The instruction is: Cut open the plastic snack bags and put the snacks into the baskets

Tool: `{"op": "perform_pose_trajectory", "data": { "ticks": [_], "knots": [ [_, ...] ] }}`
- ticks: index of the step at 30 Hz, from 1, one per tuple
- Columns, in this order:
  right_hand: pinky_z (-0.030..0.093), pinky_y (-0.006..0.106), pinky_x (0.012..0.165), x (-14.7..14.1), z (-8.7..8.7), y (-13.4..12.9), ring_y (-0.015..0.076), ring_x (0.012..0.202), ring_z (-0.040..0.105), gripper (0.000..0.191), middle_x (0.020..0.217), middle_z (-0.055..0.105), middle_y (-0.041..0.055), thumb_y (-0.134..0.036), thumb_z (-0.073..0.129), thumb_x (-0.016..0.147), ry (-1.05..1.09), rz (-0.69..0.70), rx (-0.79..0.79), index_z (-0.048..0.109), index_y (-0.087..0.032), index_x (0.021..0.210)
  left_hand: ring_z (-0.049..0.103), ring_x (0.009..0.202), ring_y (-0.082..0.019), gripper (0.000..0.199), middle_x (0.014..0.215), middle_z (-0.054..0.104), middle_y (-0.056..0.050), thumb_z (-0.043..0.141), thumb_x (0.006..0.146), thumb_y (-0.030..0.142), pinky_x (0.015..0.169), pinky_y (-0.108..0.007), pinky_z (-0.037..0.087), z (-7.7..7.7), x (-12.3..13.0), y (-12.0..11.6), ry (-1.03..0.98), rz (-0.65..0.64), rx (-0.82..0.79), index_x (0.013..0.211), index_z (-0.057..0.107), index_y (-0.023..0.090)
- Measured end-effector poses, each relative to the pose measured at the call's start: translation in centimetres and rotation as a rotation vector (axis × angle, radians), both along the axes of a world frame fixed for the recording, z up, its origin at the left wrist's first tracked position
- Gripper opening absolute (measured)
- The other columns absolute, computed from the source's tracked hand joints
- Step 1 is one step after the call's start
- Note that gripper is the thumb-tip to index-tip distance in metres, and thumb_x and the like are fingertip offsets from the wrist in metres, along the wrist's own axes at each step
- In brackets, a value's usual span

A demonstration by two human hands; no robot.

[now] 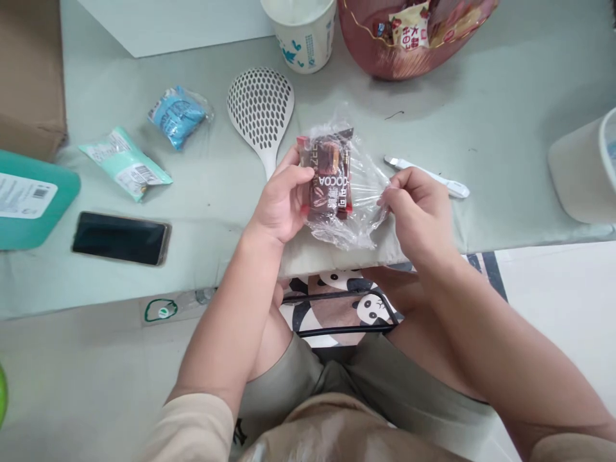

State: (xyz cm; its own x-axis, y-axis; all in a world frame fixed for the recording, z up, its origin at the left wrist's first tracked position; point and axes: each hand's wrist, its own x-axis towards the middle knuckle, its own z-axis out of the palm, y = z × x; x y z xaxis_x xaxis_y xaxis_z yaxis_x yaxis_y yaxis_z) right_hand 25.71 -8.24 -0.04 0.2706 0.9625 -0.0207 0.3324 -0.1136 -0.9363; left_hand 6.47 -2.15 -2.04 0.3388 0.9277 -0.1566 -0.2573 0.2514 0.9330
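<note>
My left hand (285, 199) is closed around a brown packaged cocoa snack (330, 176), its thumb lying on the front of the wrapper. A clear plastic bag (363, 192) surrounds the snack, crumpled above and below it. Pinched in the fingers of my right hand (416, 205) is the right edge of that bag, pulled out into taut creases. Just beyond the right hand a white utility knife (445, 181) lies on the table. A white slotted skimmer (262, 106) rests behind my left hand, part of its handle hidden by it.
On the left lie a blue packet (178, 115), a mint-green packet (128, 163), a phone (120, 239) and a green container (36, 202). At the back stand a paper cup (305, 38) and a reddish bowl (366, 54) holding snacks. A white bin (577, 173) is at right.
</note>
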Motion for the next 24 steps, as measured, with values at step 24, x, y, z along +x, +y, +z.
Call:
{"op": "perform_pose_trajectory", "data": {
  "ticks": [24],
  "knots": [
    [0.049,0.036,0.060,3.2,-3.5,1.6,0.0154,0.065,0.056,0.014,0.083,0.057,0.0024,-0.038,0.056,0.101,-0.069,-0.142,0.240,0.054,-0.025,0.098,0.079,0.099,-0.029,0.058,0.106,0.074,-0.004,0.078,0.081,0.059,0.080,-0.046,0.067,-0.7,-0.5,-0.4,0.151,-0.213,0.100,0.126,0.054,0.031]
  ]
}}
